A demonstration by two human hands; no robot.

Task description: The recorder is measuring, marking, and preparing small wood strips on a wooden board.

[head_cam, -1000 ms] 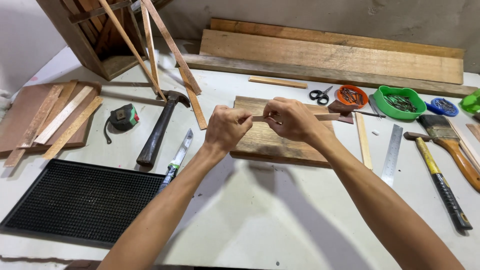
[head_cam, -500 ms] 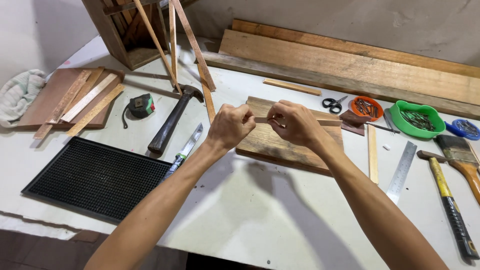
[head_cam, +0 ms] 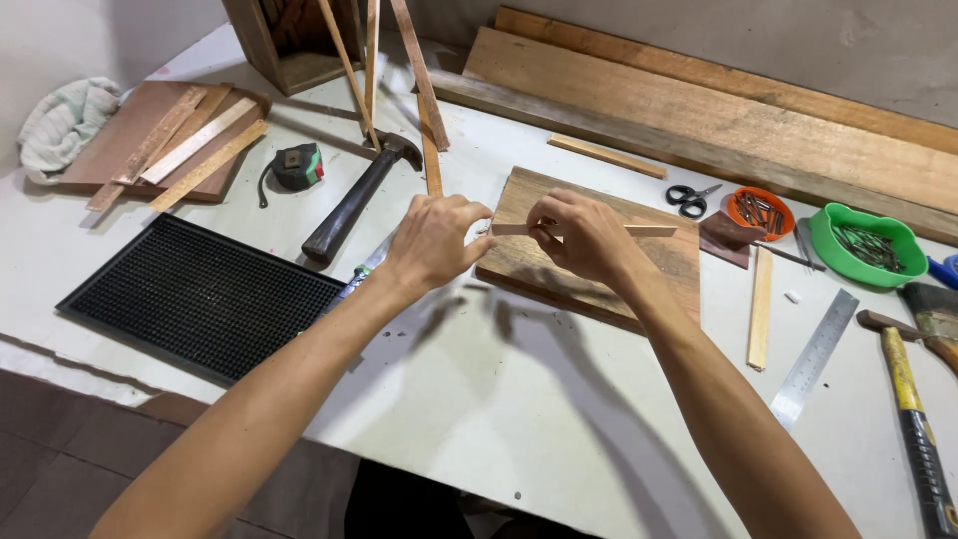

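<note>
**Both hands on a thin wood strip above the board**

Head view: you work at a white table (head_cam: 559, 399) pushed toward a grey wall, with long rough planks (head_cam: 718, 110) lying along its far edge. A dark floor shows at the lower left. A black ribbed mat (head_cam: 200, 294) lies at your left, with a hammer (head_cam: 359, 195) and a tape measure (head_cam: 297, 166) beyond it. Farther left, a reddish board (head_cam: 110, 130) carries loose slats beside a crumpled cloth (head_cam: 62, 122). At your right lie a steel ruler (head_cam: 813, 357), scissors (head_cam: 689, 198) and a yellow-handled hammer (head_cam: 913, 419).

A green bowl (head_cam: 866, 243) holds dark nails. A small orange dish (head_cam: 758, 212) beside it holds more nails. At the top, an open wooden crate (head_cam: 289, 45) has slats leaning against it.

Your left hand (head_cam: 434, 240) is curled, fingertips pinched at the near end of a thin wood strip (head_cam: 599, 230). Your right hand (head_cam: 579, 235) grips the same strip just beside it, fingers closed over it. The strip runs level, just above a flat wooden board (head_cam: 599, 260) in the middle of the table; I cannot tell whether it touches.

Compared with half a second ago, your view has drifted left and down: the cloth and the floor edge show more, and the hands keep the same hold on the strip.
</note>
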